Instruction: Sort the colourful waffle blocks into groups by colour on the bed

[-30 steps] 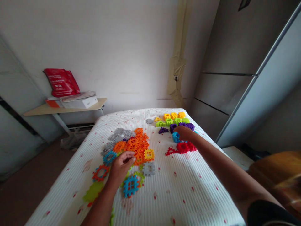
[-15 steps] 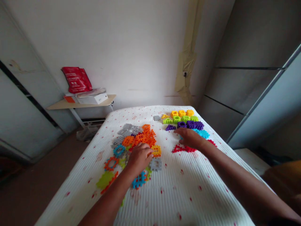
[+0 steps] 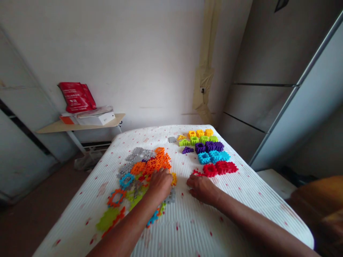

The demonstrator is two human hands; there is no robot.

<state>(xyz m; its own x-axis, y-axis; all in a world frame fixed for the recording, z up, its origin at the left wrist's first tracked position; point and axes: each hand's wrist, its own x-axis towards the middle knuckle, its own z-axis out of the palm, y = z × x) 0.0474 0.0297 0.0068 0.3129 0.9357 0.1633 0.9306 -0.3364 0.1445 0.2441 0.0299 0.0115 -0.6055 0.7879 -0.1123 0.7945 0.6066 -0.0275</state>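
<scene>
My left hand (image 3: 160, 182) lies knuckles-up on a loose pile of plastic waffle blocks (image 3: 146, 166), orange, grey, blue and green. Its fingers curl over pieces by a yellow block (image 3: 174, 178) and a grey block (image 3: 170, 196); what they hold is hidden. My right hand (image 3: 201, 187) rests on the white spotted mattress (image 3: 219, 221) with fingers curled, just below a red triangular piece (image 3: 197, 174). Beyond it the blocks stand in rows by colour: yellow (image 3: 199, 133), green (image 3: 198, 139), purple (image 3: 210, 146), blue (image 3: 214, 156), red (image 3: 221, 167).
A small shelf (image 3: 80, 125) against the far wall carries a red bag (image 3: 76, 96) and a white box (image 3: 98, 117). Grey wardrobe doors (image 3: 294, 107) stand right of the mattress. A wooden surface (image 3: 316, 200) shows at the right edge. The floor lies to the left.
My right hand has drawn back from the sorted rows to the mattress near me, uncovering the blue and red rows. My left hand has stayed on the pile, shifted slightly right.
</scene>
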